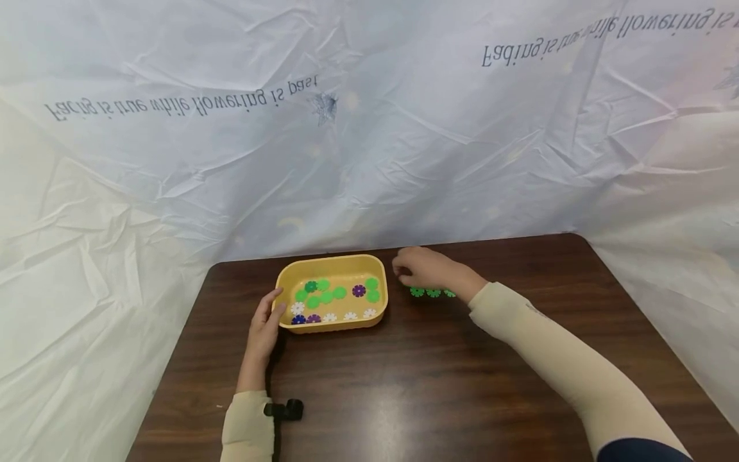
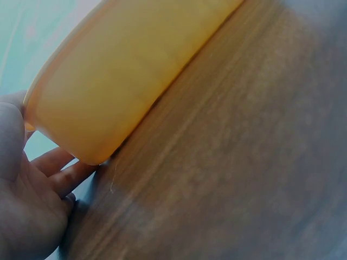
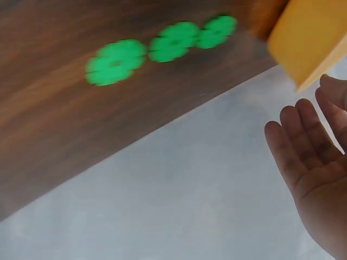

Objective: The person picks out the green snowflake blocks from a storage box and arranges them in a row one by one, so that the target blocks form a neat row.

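Observation:
A yellow tray (image 1: 378,273) stands on the dark wooden table (image 1: 404,378) and holds several flower-shaped discs in green (image 1: 324,296), purple, white and blue. My left hand (image 1: 265,321) holds the tray's near left corner; in the left wrist view the thumb (image 2: 11,135) and fingers (image 2: 59,168) lie either side of the tray's wall (image 2: 124,70). My right hand (image 1: 424,269) hovers just right of the tray, over a row of three green discs (image 1: 433,292) on the table. The right wrist view shows those discs (image 3: 116,62) blurred and the right hand (image 3: 309,162) with straight fingers, holding nothing.
A crumpled white sheet (image 1: 369,141) with printed lettering hangs behind and beside the table. A small black strap mount (image 1: 285,409) sits at my left wrist. The table's back edge (image 1: 491,242) runs just behind the tray and the hand.

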Tool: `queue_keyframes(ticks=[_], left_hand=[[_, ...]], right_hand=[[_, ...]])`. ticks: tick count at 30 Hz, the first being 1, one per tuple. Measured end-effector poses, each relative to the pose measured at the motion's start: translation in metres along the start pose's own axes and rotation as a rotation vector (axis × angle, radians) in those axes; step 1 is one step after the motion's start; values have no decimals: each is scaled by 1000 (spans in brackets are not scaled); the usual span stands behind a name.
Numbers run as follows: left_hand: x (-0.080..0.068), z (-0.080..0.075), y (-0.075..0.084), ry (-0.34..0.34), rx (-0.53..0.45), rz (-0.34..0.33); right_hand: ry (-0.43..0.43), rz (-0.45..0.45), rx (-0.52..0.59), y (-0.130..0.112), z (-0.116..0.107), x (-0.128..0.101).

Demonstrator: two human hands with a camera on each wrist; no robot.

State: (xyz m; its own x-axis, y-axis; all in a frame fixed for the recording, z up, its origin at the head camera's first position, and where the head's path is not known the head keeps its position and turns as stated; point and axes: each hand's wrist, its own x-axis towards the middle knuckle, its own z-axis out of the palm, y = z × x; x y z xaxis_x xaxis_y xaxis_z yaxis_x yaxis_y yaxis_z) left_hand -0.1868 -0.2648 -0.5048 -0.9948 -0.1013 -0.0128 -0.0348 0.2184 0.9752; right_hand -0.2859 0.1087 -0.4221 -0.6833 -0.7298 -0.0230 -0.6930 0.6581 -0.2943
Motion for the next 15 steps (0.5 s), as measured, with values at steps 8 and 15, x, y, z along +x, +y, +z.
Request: queue_keyframes(ticks=[8, 15], left_hand=[[2, -2, 0, 13, -20, 9], [0, -2, -1, -7, -14, -3]], right_hand=[[-30, -50, 11, -38, 6, 46], [-88, -39, 57, -57, 31, 79]])
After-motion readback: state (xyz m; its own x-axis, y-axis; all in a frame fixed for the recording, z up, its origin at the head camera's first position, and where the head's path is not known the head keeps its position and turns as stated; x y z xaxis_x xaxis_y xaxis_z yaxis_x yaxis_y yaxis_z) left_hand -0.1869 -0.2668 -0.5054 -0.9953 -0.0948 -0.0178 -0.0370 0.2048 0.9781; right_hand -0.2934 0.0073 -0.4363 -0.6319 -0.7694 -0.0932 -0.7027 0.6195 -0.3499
